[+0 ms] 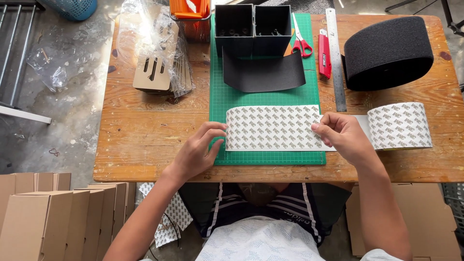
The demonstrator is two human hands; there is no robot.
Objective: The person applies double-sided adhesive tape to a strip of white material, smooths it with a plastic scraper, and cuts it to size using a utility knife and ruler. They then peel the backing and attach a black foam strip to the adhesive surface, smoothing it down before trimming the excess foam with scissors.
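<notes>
Head view — we see a wide strip of patterned white tape [273, 128] lying flat across the green cutting mat [266, 94], unrolled from a tape roll [400, 125] that rests on the wooden table [145, 135] to the right. The left hand [198, 150] pinches the strip's left end at the mat's edge, fingers curled narrow onto the tape. The right hand [343, 135] presses on the strip near its right end, fingertips closed on the tape's edge, just beside the roll.

Behind the strip — a curved black sheet [263, 75] on the mat, two dark open boxes [252, 26] at the mat's far end. Red-handled scissors [302, 46], a red utility knife [324, 55] and a steel ruler [336, 58] lie right of the mat; a large black foam roll [389, 50] sits further right. Bagged cardboard pieces [157, 67] lie at the left
</notes>
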